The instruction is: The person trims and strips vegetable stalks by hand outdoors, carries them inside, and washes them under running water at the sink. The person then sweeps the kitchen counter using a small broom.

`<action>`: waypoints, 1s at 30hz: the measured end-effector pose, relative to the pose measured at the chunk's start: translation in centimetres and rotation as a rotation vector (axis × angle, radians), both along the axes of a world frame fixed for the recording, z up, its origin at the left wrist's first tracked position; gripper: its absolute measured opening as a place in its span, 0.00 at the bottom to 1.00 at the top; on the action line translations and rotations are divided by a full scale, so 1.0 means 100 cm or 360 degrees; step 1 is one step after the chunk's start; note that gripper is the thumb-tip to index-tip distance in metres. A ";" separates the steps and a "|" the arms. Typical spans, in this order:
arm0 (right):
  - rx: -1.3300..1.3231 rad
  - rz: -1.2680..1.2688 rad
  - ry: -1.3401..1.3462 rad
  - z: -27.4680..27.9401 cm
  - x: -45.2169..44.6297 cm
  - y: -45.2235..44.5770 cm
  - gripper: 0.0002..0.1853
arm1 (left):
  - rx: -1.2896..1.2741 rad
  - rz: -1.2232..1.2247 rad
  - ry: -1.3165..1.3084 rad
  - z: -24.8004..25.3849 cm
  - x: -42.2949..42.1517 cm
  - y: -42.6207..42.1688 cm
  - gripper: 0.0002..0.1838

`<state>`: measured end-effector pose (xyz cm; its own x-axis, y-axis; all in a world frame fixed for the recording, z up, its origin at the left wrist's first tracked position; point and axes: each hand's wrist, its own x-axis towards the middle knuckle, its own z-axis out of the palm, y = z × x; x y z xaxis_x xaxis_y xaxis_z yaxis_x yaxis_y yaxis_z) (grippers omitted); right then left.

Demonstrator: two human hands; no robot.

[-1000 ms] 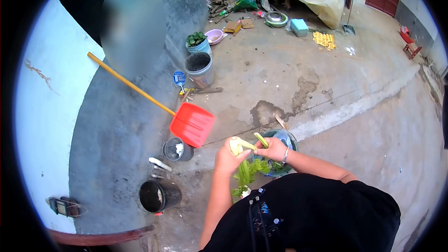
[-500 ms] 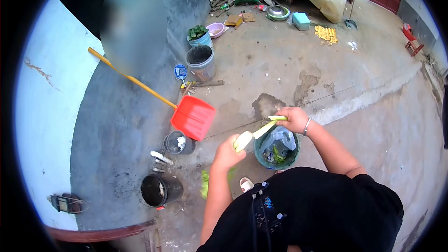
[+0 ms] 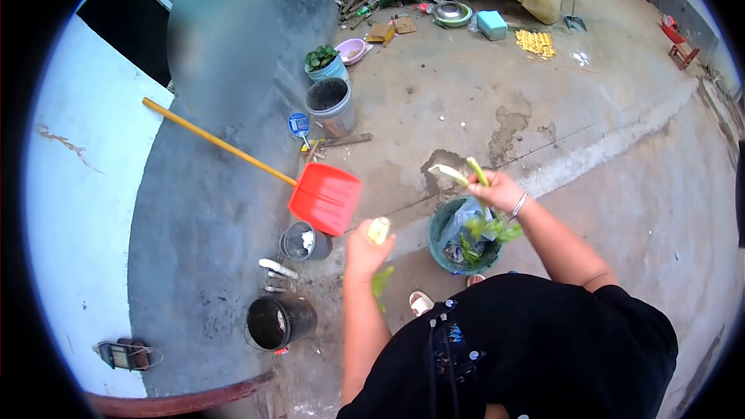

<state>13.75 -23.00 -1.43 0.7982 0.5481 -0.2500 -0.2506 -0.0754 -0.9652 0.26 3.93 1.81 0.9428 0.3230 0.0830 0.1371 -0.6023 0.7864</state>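
My left hand [image 3: 366, 247] is closed round a pale vegetable stem [image 3: 378, 230], whose cut-looking end points up; green leaves [image 3: 381, 282] hang below that hand. Farther right, my right hand [image 3: 497, 189] pinches loose pale-green stalks [image 3: 448, 175], with leaves [image 3: 497, 228] dangling under it. These leaves hang over a green bin [image 3: 439, 253] lined with a clear plastic bag, and some green scraps lie inside it. The two hands are apart, and the stem and the stalks are separate.
A red dustpan [image 3: 326, 198] with a yellow handle leans at the wall. Left of my feet stand a small bucket [image 3: 317, 244] and a black bucket [image 3: 299, 321]. Farther off are a grey bucket [image 3: 335, 112], a plant pot [image 3: 329, 70] and a blue box [image 3: 491, 25].
The stalks in my right hand have come away from the stem in my left hand. My right hand first moved up and right, and leaves now hang over the bin.
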 end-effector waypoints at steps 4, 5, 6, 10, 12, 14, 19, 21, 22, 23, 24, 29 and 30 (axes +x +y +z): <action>0.0546 0.0105 0.0305 -0.025 -0.036 0.032 0.11 | -0.0036 -0.0275 0.0131 0.000 0.008 -0.025 0.15; 0.0636 0.0144 0.0418 -0.024 -0.045 0.036 0.12 | -0.0027 -0.0270 0.0141 0.002 0.010 -0.032 0.15; 0.0723 0.0184 0.0528 -0.024 -0.053 0.041 0.12 | -0.0169 -0.0288 0.0050 0.006 0.013 -0.041 0.13; 0.0700 0.0218 0.0640 -0.031 -0.076 0.056 0.10 | -0.0212 -0.0326 -0.0117 0.013 0.019 -0.061 0.10; 0.0691 0.0273 0.0661 -0.035 -0.082 0.060 0.11 | 0.0014 -0.0349 -0.0040 0.018 0.019 -0.063 0.09; 0.0640 0.0273 0.0641 -0.036 -0.086 0.063 0.11 | -0.0033 -0.0340 0.0018 0.018 0.020 -0.062 0.11; 0.0230 0.0164 0.0283 -0.027 -0.068 0.052 0.10 | 0.0038 -0.0282 0.0035 0.020 0.021 -0.060 0.11; 0.0258 -0.0102 0.0249 -0.023 -0.053 0.041 0.11 | 0.0175 -0.0276 0.0124 0.022 0.020 -0.061 0.12; 0.0287 -0.0088 0.0154 -0.011 -0.047 0.038 0.11 | 0.0173 -0.0271 0.0128 0.022 0.020 -0.061 0.12; 0.0316 -0.0077 0.0062 0.004 -0.041 0.032 0.11 | 0.0179 -0.0281 0.0147 0.022 0.020 -0.061 0.12; 0.0154 0.0032 -0.0082 0.021 -0.039 0.028 0.11 | 0.0184 -0.0296 0.0166 0.021 0.020 -0.062 0.13; -0.0280 0.0236 -0.0933 0.026 -0.030 0.026 0.10 | 0.0189 -0.0379 0.0230 0.024 0.023 -0.066 0.13; -0.0433 0.0254 -0.0996 0.024 -0.029 0.026 0.10 | 0.0213 -0.0403 0.0259 0.026 0.023 -0.066 0.13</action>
<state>10.80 -20.37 0.95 0.7520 0.6536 0.0855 0.3803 -0.3243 -0.8661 2.51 -2.63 4.42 0.9961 0.0729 -0.0495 0.0871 -0.7299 0.6780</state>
